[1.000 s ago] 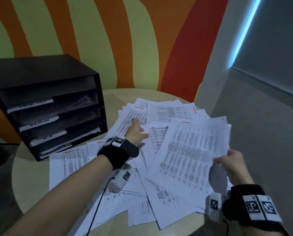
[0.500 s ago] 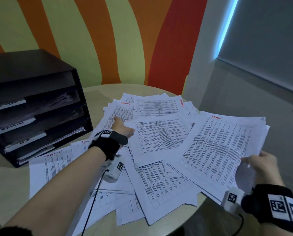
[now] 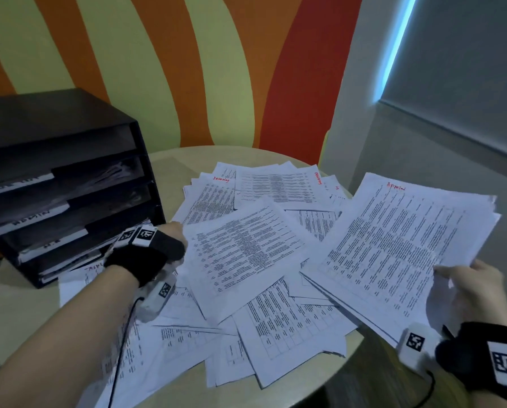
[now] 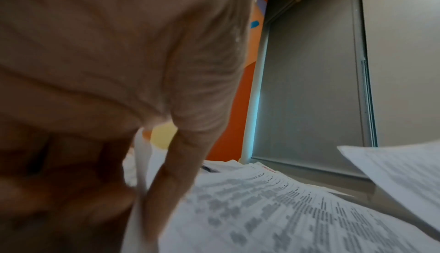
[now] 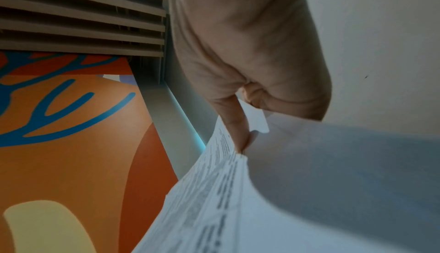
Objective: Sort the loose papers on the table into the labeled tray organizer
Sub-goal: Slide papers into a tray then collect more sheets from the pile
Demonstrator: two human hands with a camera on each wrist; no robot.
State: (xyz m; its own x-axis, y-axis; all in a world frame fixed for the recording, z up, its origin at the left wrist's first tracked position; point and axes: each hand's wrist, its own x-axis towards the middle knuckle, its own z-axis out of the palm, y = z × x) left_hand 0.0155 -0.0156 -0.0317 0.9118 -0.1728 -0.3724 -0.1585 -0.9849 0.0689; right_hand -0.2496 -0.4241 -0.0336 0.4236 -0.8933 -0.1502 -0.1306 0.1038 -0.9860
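Printed loose papers (image 3: pixel 278 325) lie fanned over the round table (image 3: pixel 19 313). The black tray organizer (image 3: pixel 70 187) with white label strips stands at the left. My left hand (image 3: pixel 178 235) is at the left edge of the centre sheet (image 3: pixel 246 245), its fingers hidden beneath. In the left wrist view my thumb (image 4: pixel 176 163) lies on that sheet (image 4: pixel 262 210) and pinches its edge. My right hand (image 3: pixel 464 278) holds a stack marked ADMIN in red (image 3: pixel 402 240) lifted beyond the table's right edge. My right thumb (image 5: pixel 235 129) presses on top of the stack (image 5: pixel 214 191).
The organizer's slots hold some papers, and one strip reads ADMIN (image 3: pixel 31 217). Sheets with red handwritten headings (image 3: pixel 221 178) lie at the back of the pile. A striped orange and green wall (image 3: pixel 187 69) is behind; a grey blind (image 3: pixel 452 69) hangs at the right.
My right hand has carried the ADMIN stack rightward, off the pile and past the table edge. My left hand has slid from the far sheets to the centre sheet's left edge.
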